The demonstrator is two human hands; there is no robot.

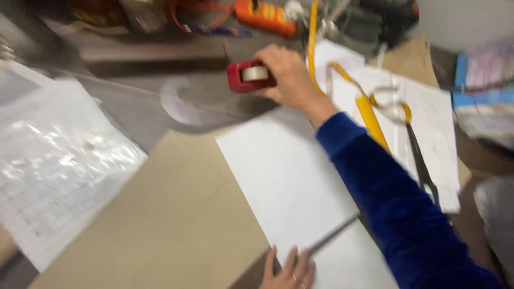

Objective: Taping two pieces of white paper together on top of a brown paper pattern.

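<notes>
A head-worn camera looks down, with some motion blur, at a cluttered work surface. The right hand (pixel 286 75), on an arm in a deep blue sleeve (pixel 396 208), reaches across to the upper middle of the view and is closed around a red tape dispenser (pixel 247 76) that carries a roll of pale tape; the dispenser sits just above the grey surface, and whether it touches it cannot be told. The left hand (pixel 288 273) shows only at the bottom edge, fingers spread flat and pressing on a white rectangular sheet (pixel 284 182), holding nothing. That sheet lies at a slant over a large flat piece of brown cardboard (pixel 160 230) that fills the lower left. At far left lies a clear plastic bag (pixel 59 160), shiny and crinkled, over white printed paper. To the right of the blue sleeve, a yellow tape measure (pixel 369 118) runs diagonally across more white paper (pixel 433 123), with a pair of scissors (pixel 420 160) with yellowish handles and dark blades just beside it. Along the top edge sit an orange tool (pixel 265 15) and dark tangled gear, too blurred to identify. At the right edge lies a blue and white printed package (pixel 484 85), also blurred.
</notes>
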